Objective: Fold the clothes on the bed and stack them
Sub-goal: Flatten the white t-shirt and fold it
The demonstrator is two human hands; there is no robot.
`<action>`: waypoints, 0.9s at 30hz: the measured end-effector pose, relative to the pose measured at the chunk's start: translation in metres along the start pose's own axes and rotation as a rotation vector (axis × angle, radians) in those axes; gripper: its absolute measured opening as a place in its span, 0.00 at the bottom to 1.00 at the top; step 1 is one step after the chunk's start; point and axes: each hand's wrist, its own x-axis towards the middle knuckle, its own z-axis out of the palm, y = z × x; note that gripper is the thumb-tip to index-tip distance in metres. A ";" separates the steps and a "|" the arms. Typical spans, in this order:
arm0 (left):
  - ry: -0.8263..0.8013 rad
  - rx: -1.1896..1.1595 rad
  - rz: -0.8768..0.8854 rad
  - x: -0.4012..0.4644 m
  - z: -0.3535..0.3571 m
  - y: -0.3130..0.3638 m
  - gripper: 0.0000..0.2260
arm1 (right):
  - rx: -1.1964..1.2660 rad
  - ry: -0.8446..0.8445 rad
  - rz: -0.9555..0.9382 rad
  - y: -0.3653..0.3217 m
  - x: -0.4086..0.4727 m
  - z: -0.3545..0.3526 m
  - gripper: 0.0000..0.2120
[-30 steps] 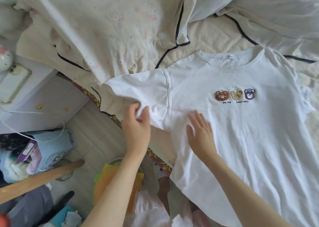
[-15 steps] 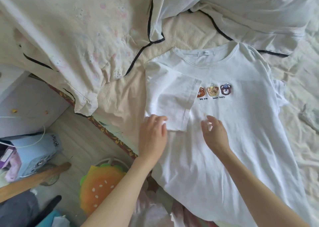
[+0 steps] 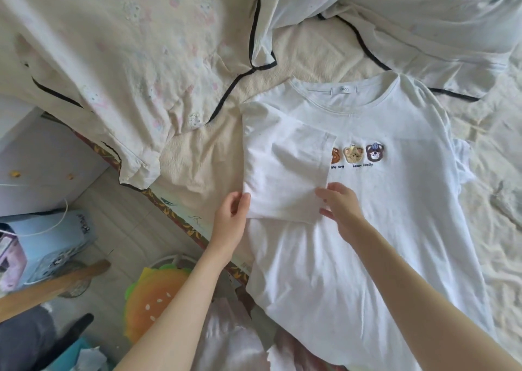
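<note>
a rumpled cream sheet (image 3: 203, 159) covers the bed, with a pale floral quilt (image 3: 113, 60) edged in black bunched at the upper left and pillows (image 3: 423, 17) along the top. a white t-shirt (image 3: 367, 243) lies face up on the sheet, collar toward the pillows, hem hanging off the near edge of the bed. its left-side sleeve (image 3: 285, 170) is folded inward over the chest and partly covers the first of three small bear faces (image 3: 360, 153). under the bears runs small dark writing, "we are bear family". a label inside the collar (image 3: 344, 89) carries short writing too small to make out for sure. the left hand (image 3: 230, 218) pinches the outer lower corner of the folded sleeve between thumb and fingers. the right hand (image 3: 341, 209) rests on the inner lower corner with fingers loosely bent, touching the cloth. on the floor beside the bed sits a burger-shaped cushion (image 3: 154, 297).
</note>
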 end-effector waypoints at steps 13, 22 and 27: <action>0.077 0.118 0.016 0.003 -0.007 -0.016 0.06 | -0.677 0.407 -0.630 -0.044 0.003 0.024 0.17; -0.028 0.235 0.088 0.013 -0.019 -0.021 0.05 | -1.134 0.062 -0.755 -0.131 0.046 0.108 0.18; -0.090 0.225 0.097 0.015 -0.023 -0.022 0.07 | -0.740 -0.122 -0.575 -0.147 0.055 0.130 0.16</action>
